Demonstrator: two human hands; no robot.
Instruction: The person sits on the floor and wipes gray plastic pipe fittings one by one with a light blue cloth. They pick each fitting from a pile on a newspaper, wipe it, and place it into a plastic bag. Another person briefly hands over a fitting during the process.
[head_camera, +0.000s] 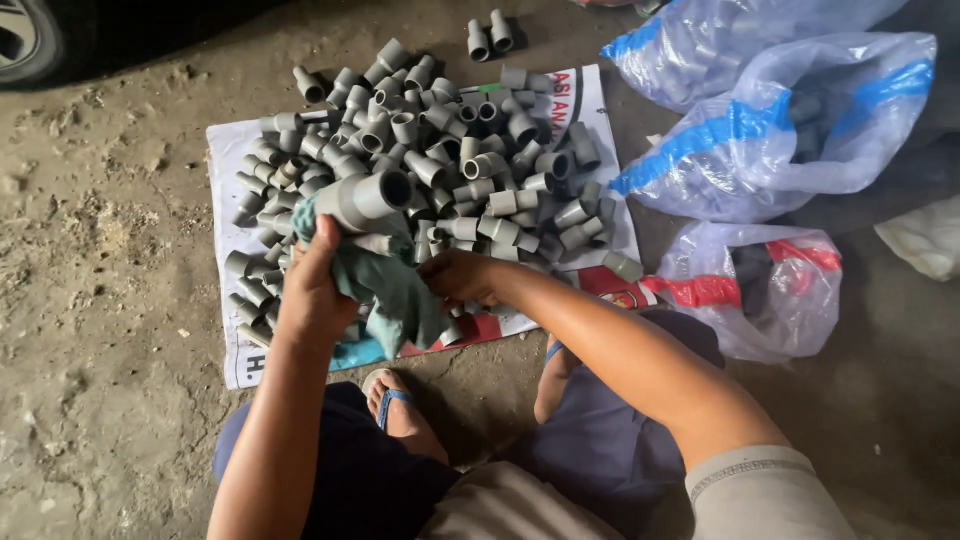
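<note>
My left hand (315, 295) holds up a grey plastic pipe fitting (365, 198) wrapped partly in a teal cloth (395, 290). The fitting's open end points right. My right hand (458, 276) grips the hanging part of the same cloth just right of the left hand. Both hands hover over the near edge of a large heap of similar grey pipe fittings (470, 170) piled on a white printed sheet (228, 150) on the ground.
Clear plastic bags with blue bands (770, 130) and one with a red band (760, 290) lie to the right, holding more fittings. Two loose fittings (490, 38) sit beyond the sheet. A car tyre (30, 40) is at far left. My sandalled feet (395, 400) rest below the sheet on dirt floor.
</note>
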